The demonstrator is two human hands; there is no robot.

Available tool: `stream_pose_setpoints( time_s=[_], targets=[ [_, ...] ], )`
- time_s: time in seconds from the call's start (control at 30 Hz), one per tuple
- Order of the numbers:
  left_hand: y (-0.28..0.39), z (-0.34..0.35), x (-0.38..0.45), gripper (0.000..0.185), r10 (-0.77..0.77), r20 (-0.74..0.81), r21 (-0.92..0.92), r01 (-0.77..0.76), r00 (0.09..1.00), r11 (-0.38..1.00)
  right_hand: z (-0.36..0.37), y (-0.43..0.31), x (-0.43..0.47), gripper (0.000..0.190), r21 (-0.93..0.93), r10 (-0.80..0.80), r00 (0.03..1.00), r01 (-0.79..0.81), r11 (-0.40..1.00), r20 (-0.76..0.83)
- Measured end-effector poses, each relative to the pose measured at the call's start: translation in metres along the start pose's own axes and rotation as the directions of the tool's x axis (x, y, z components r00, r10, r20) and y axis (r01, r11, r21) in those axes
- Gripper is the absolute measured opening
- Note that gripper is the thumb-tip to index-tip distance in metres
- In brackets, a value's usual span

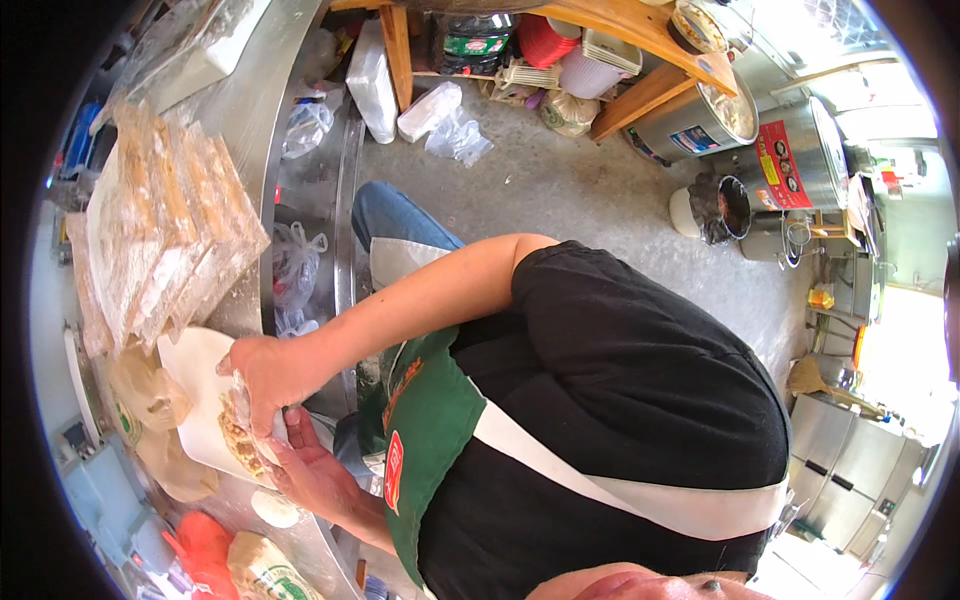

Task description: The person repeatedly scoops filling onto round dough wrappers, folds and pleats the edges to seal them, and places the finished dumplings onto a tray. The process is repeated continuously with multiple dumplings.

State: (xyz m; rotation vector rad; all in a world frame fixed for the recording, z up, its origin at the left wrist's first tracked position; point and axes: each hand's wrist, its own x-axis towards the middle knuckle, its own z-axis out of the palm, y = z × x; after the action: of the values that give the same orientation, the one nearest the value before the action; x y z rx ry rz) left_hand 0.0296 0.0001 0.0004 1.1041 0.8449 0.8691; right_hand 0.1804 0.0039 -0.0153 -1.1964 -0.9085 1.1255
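Note:
My right hand (274,379) bends over my left hand (311,461), and the two meet above the edge of a steel worktop. A white piece (280,429), which looks like dough, shows between them and rests in my curled left fingers. Flour whitens the fingers of my right hand, which hide most of the piece. Close by my right fingertips lies a crumbly brown filling (238,439), on or against a white tray (199,390). A flat round of dough (274,508) is on the worktop just below my left hand.
Floury wooden boards (169,232) stand stacked at the worktop's far end. A plastic bag (150,390) lies beyond the tray. Nearer the bottom are a red object (201,551) and a printed bag (266,566). Bags (298,262) fill the shelf under the worktop. Steel drums (799,154) stand behind me.

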Motion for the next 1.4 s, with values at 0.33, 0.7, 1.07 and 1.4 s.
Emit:
stream_pose_setpoints(
  time_s=[0.33,0.7,1.07,1.4],
  targets=[
    [0.020,-0.002,0.003,0.043,0.100,-0.009,0.079,-0.098,0.995,0.992,-0.010,-0.019,0.009,0.008,-0.115,-0.301,0.890,0.357,0.927,0.342],
    [0.023,-0.034,0.006,0.047,0.104,0.174,-0.206,-0.067,0.979,0.976,0.028,-0.026,0.015,0.018,0.512,0.097,0.924,-0.290,0.809,0.371],
    [0.021,-0.026,0.005,0.042,0.228,0.017,0.219,-0.226,0.973,0.949,0.016,-0.003,0.022,0.012,-0.020,-0.205,0.934,0.220,0.975,0.292],
    [0.004,-0.023,0.003,0.048,0.220,-0.146,-0.089,-0.235,0.964,0.968,0.026,-0.025,0.004,0.031,0.278,0.041,0.938,-0.143,0.950,0.343]
  ],
)
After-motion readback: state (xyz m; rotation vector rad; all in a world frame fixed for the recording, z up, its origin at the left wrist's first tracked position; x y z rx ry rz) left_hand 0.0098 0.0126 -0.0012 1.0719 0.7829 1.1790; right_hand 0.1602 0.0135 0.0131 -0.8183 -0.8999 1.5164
